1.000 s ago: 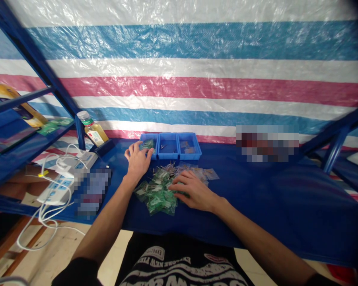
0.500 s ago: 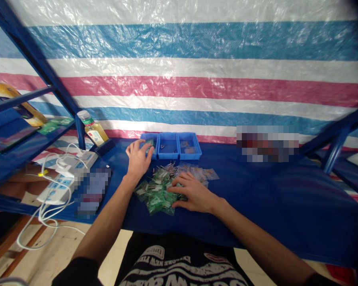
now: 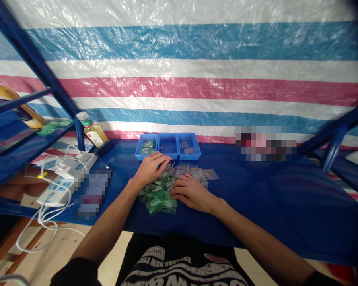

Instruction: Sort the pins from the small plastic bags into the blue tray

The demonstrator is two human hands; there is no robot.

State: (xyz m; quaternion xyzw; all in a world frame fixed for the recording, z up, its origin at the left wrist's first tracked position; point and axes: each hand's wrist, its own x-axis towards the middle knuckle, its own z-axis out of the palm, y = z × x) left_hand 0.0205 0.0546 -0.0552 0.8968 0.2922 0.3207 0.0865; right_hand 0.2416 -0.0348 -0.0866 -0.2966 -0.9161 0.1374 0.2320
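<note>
A heap of small green-tinted plastic bags (image 3: 161, 200) lies in front of me, with slim metal pieces in and around its back part. My left hand (image 3: 152, 169) hovers over the heap's back left, its fingers stretched to the right, and I see nothing in it. Resting on the heap's right side, my right hand (image 3: 193, 192) has its fingers loosely bent and its thumb apart; what lies beneath them is hidden. Clear bags with brownish pieces (image 3: 209, 173) lie behind my right hand. Beyond both hands stand joined blue bins: left bin (image 3: 139, 153), middle bin (image 3: 168, 137), right bin (image 3: 198, 147).
The left bin holds green bags, the middle a few small metal pieces, the right clear bags. On the left are a phone (image 3: 94, 190), a white power strip (image 3: 56, 188) with cables, and a drink bottle (image 3: 92, 131). A blurred item (image 3: 265, 143) lies at the back right.
My left hand has moved from above the left bin rightward and nearer to me, over the heap. My right hand has shifted only slightly, its fingers a little closer together.
</note>
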